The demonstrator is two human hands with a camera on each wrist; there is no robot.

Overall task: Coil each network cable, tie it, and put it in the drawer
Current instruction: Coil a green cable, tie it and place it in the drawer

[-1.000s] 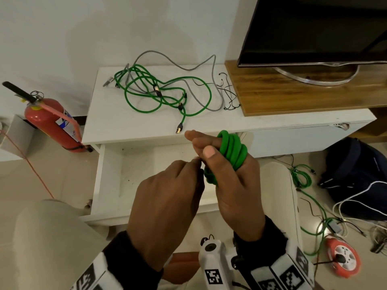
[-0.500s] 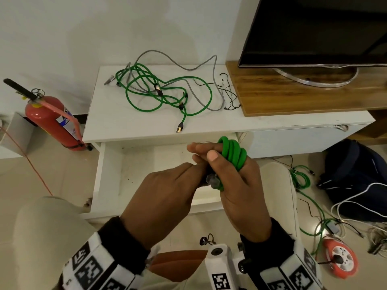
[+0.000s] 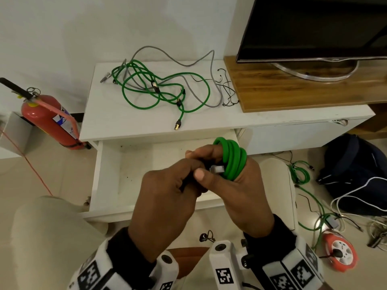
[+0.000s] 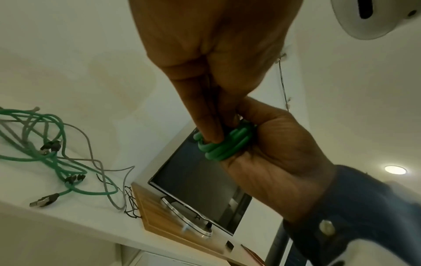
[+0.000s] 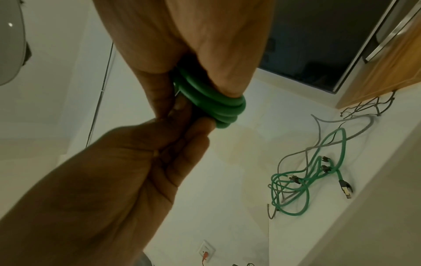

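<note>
A green network cable is wound into a tight coil around the fingers of my right hand, held above the open white drawer. A grey plug end sticks out beside the coil under my right thumb. My left hand pinches the cable's end right against the coil. In the left wrist view its fingertips press into the coil. The right wrist view shows the coil gripped from both sides. More loose green cables and a grey cable lie tangled on the cabinet top.
Thin black wires lie by a wooden board carrying a TV. A red fire extinguisher stands left of the cabinet. On the floor to the right are a dark backpack, cables and an orange extension reel.
My left hand has closed in on the coil and drawn the cable's end toward it. The grey plug now shows beside the coil. Both hands sit a little lower.
</note>
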